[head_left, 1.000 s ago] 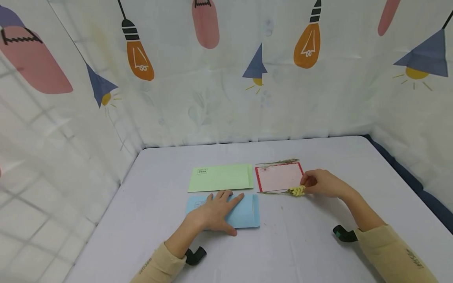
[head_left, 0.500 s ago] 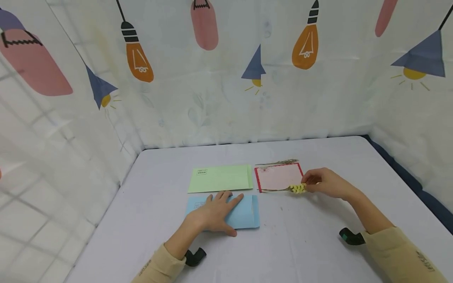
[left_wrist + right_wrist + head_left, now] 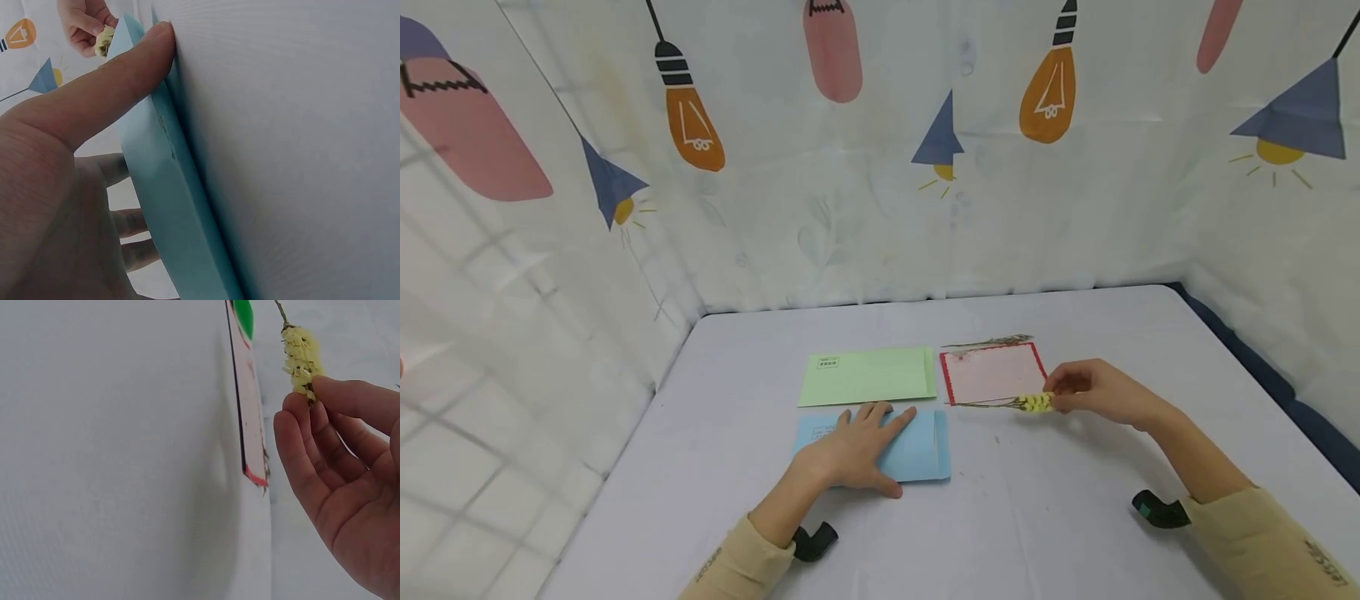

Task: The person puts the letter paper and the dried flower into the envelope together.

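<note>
My left hand (image 3: 853,448) lies flat with spread fingers on a light blue envelope (image 3: 917,454) near the table's middle; the left wrist view shows the thumb (image 3: 94,94) pressing the blue envelope (image 3: 169,206). My right hand (image 3: 1093,390) pinches the yellow head of a dried flower sprig (image 3: 1033,402), whose thin stem runs left along the near edge of a pink card with a red border (image 3: 992,372). In the right wrist view the fingertips (image 3: 325,394) hold the yellow sprig (image 3: 300,356) beside the pink card (image 3: 247,425).
A light green envelope (image 3: 868,377) lies behind the blue one. Another dried stem (image 3: 988,342) lies at the card's far edge. The grey-white table (image 3: 1060,517) is walled by printed curtains (image 3: 880,150) at the back and both sides.
My right hand has lifted the yellow sprig slightly and drawn it a little to the right along the card's near edge. The left hand has stayed on the blue envelope.
</note>
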The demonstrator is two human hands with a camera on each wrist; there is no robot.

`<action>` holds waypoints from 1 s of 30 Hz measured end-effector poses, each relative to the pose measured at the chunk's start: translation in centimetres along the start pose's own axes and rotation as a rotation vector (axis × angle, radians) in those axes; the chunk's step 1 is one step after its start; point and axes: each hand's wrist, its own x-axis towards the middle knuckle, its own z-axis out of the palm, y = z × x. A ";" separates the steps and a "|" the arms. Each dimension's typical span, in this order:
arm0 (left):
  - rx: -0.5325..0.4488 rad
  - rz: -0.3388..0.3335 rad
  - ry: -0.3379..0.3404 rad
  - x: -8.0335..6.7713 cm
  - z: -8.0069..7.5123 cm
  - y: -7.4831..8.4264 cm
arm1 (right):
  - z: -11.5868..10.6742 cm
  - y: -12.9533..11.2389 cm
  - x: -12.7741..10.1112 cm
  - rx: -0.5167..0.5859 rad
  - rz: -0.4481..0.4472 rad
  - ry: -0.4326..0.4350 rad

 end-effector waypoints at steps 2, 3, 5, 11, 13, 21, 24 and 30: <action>-0.002 -0.003 0.000 0.0 0.0 0.0 | 0.2 0.0 0.0 0.009 -0.003 -0.019; -0.004 -0.003 0.000 0.0 0.0 0.0 | 0.3 0.1 0.0 0.013 -0.006 -0.028; -0.006 -0.005 0.000 0.0 0.0 0.0 | 0.5 0.2 0.1 0.013 -0.010 -0.046; -0.001 -0.003 -0.001 0.0 0.0 -0.1 | 0.9 0.1 0.2 0.012 -0.022 -0.074; -0.002 -0.002 0.000 0.0 0.0 -0.1 | 1.2 0.0 0.3 0.008 -0.022 -0.080; -0.004 -0.007 -0.002 -0.2 0.1 -0.1 | 2.6 -0.3 1.0 0.021 -0.039 -0.118; 0.000 -0.006 -0.002 -0.2 0.1 -0.1 | 3.1 -0.4 1.1 0.023 -0.034 -0.117; -0.006 0.001 0.003 -0.1 0.1 -0.1 | 3.9 -0.7 1.5 0.028 -0.028 -0.102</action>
